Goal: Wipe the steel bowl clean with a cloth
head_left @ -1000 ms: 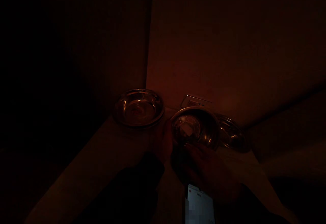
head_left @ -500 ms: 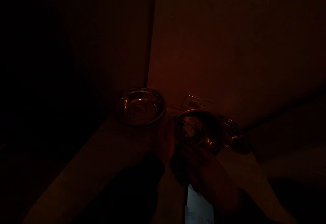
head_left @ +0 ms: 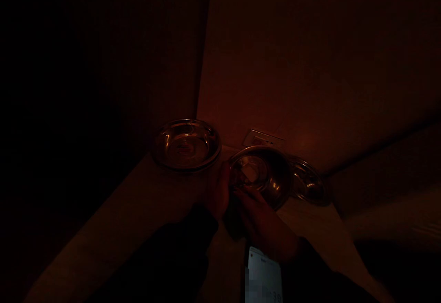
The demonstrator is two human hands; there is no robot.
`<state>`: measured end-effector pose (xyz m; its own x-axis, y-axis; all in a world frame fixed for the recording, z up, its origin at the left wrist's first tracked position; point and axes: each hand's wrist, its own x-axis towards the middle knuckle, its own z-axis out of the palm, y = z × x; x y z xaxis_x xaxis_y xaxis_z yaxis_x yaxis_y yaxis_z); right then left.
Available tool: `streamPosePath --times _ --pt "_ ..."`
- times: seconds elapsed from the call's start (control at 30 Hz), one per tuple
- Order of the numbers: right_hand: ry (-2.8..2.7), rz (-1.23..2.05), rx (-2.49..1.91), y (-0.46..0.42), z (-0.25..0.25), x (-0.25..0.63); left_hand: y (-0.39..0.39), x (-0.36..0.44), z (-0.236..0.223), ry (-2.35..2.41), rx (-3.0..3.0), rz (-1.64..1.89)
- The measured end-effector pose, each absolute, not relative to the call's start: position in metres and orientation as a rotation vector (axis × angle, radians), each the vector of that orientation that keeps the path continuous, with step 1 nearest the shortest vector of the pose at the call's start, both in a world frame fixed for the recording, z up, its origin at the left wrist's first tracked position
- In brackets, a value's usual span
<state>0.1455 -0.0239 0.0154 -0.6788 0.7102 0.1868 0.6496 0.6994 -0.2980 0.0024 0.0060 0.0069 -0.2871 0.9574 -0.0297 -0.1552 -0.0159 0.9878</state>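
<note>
The scene is very dark. A steel bowl is tilted toward me over a pale counter. My left hand grips the bowl's left rim. My right hand holds its near rim from below, fingers curled on it. A second steel bowl rests on the counter in the corner to the left. A third steel dish lies behind and to the right, partly hidden by the held bowl.
Two walls meet in a corner behind the bowls. A wall socket plate sits just above the counter. A lit phone screen shows at the bottom edge. The counter drops off into dark at left and right.
The held bowl has shifted slightly left and toward me, and both hands have moved up closer around its rim. The other two bowls have stayed put.
</note>
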Motion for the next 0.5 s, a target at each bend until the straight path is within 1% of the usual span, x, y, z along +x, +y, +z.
streamPosePath --times 0.23,0.37,0.5 --pt "-2.530 0.371 -1.065 -0.019 0.012 0.137 0.010 0.004 0.001 1.002 0.782 1.449" --pt "-2.441 0.464 -1.106 -0.015 0.012 0.132 0.011 0.003 0.002 1.017 0.707 1.437" --pt "-2.430 0.495 -1.100 -0.010 0.013 0.132 0.012 0.001 -0.001 0.975 0.796 1.415"
